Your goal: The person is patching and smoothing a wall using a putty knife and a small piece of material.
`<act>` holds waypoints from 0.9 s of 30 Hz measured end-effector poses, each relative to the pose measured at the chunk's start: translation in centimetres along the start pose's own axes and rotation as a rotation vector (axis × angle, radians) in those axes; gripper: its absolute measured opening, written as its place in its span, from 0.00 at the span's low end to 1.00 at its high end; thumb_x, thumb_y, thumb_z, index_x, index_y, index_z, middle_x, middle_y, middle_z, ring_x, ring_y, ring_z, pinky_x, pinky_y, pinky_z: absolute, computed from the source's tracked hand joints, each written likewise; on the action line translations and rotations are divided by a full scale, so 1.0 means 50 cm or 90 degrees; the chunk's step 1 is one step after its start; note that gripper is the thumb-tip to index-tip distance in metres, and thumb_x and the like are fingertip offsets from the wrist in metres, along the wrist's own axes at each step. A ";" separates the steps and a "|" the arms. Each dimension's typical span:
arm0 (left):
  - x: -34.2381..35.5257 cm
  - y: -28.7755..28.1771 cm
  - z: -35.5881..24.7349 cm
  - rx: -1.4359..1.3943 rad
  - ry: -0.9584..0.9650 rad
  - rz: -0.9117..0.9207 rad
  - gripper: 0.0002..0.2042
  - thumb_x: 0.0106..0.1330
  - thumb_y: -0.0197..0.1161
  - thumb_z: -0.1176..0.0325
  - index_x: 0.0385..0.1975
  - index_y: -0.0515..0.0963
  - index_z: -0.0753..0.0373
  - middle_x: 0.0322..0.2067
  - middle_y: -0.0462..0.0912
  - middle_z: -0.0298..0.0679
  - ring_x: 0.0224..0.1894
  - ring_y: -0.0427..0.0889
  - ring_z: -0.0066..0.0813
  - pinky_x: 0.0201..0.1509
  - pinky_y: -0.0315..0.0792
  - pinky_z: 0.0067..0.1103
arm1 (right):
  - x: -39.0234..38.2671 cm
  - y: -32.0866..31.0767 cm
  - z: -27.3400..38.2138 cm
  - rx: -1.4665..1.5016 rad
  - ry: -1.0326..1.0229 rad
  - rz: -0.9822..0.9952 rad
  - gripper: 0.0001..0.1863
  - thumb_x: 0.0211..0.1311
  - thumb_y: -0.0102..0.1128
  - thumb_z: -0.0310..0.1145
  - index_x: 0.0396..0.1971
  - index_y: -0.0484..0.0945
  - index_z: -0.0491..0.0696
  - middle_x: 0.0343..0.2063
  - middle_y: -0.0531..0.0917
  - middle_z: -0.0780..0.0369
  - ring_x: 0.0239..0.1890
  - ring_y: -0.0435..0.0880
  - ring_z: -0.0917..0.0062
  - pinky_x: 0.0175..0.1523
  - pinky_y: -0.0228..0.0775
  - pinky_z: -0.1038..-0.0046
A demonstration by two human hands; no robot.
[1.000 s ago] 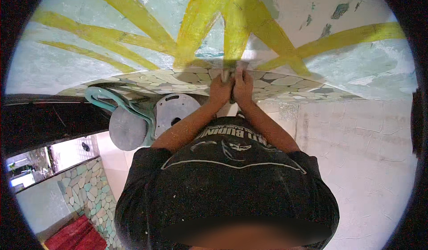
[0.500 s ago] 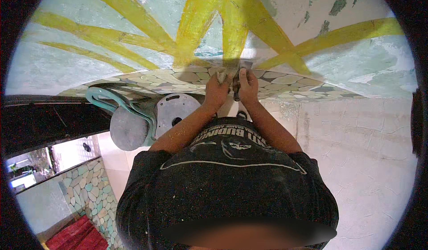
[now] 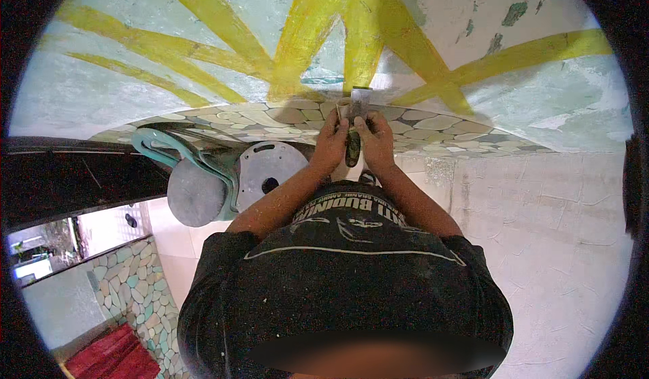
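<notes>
A scraper (image 3: pixel 352 150) with a flat metal blade and a dark handle is held in front of me, blade toward the wall and handle toward my body. My right hand (image 3: pixel 378 141) is closed on it, thumb near where the blade meets the handle. My left hand (image 3: pixel 330 142) is closed on a pale, folded-looking piece (image 3: pixel 343 106) beside the blade; its material I cannot make out. The left thumb lies against the scraper as well. Beyond the hands rises a pale green wall (image 3: pixel 223 88) with yellow painted stripes, above a band of stone-patterned surface (image 3: pixel 433 134).
Left of my forearm stand a teal curved frame (image 3: pixel 233 183) and grey round-ended panels (image 3: pixel 196 193), one with a slot and a dark hole. A cream wall (image 3: pixel 541 244) runs along the right. A red cloth (image 3: pixel 115 357) lies at lower left, near a stone-patterned strip (image 3: pixel 138 277).
The hands have come together and slightly toward me. The scraper now shows its blade and handle more fully, with both thumbs at it. The pale piece stays in the left hand.
</notes>
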State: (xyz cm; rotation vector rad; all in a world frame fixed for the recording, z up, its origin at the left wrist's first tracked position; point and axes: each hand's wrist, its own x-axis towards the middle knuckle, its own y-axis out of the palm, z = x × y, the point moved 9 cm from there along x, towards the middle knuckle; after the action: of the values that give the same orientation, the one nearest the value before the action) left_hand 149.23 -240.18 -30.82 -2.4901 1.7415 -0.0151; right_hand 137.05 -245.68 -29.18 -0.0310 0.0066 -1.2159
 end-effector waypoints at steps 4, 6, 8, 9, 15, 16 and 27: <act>-0.018 0.028 0.048 -0.155 -0.111 0.057 0.27 0.76 0.43 0.52 0.69 0.52 0.59 0.57 0.69 0.44 0.53 0.74 0.34 0.57 0.70 0.28 | -0.018 0.002 0.051 -0.026 -0.030 -0.015 0.14 0.62 0.64 0.38 0.36 0.77 0.41 0.33 0.79 0.60 0.37 0.78 0.76 0.46 0.70 0.71; -0.027 0.039 0.058 -0.174 -0.148 0.053 0.27 0.76 0.39 0.52 0.69 0.51 0.61 0.61 0.64 0.47 0.60 0.67 0.37 0.62 0.63 0.28 | -0.021 -0.001 0.023 -0.028 -0.037 -0.030 0.15 0.62 0.64 0.39 0.38 0.77 0.41 0.34 0.79 0.60 0.39 0.78 0.76 0.47 0.70 0.72; -0.031 0.048 0.074 -0.194 -0.184 0.047 0.27 0.77 0.35 0.52 0.70 0.51 0.63 0.66 0.59 0.50 0.66 0.61 0.40 0.67 0.56 0.29 | -0.021 -0.004 0.011 -0.031 -0.044 -0.044 0.16 0.62 0.64 0.39 0.40 0.78 0.42 0.35 0.79 0.60 0.41 0.78 0.76 0.48 0.70 0.72; -0.030 0.050 0.077 -0.211 -0.174 0.046 0.29 0.77 0.33 0.50 0.70 0.51 0.62 0.66 0.58 0.50 0.67 0.58 0.40 0.69 0.54 0.29 | -0.021 0.000 -0.018 0.036 0.034 -0.034 0.17 0.62 0.64 0.40 0.42 0.78 0.42 0.35 0.79 0.60 0.42 0.78 0.75 0.48 0.69 0.72; -0.042 0.057 0.074 -0.306 -0.199 0.017 0.31 0.76 0.29 0.47 0.70 0.49 0.65 0.67 0.56 0.49 0.68 0.56 0.39 0.70 0.51 0.28 | -0.042 0.022 0.013 0.058 0.115 -0.033 0.19 0.65 0.60 0.42 0.46 0.78 0.42 0.39 0.80 0.59 0.43 0.77 0.75 0.51 0.68 0.73; -0.045 0.055 0.073 -0.349 -0.194 -0.002 0.32 0.76 0.28 0.46 0.70 0.50 0.66 0.67 0.56 0.50 0.68 0.57 0.39 0.70 0.51 0.28 | -0.050 0.021 0.041 0.000 0.121 -0.031 0.19 0.67 0.58 0.43 0.47 0.77 0.42 0.40 0.80 0.59 0.43 0.76 0.75 0.51 0.68 0.73; -0.056 -0.004 -0.064 -0.020 0.089 -0.022 0.31 0.73 0.49 0.52 0.67 0.56 0.68 0.61 0.64 0.56 0.61 0.67 0.43 0.64 0.61 0.32 | -0.035 0.019 -0.013 0.042 0.013 -0.022 0.14 0.64 0.59 0.31 0.45 0.74 0.40 0.40 0.79 0.60 0.40 0.78 0.74 0.49 0.70 0.73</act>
State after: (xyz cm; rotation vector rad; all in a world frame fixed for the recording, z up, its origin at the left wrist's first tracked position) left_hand 148.23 -237.75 -27.49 -2.5987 1.7616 -0.1693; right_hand 137.32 -243.72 -29.86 0.0395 -0.0156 -1.2501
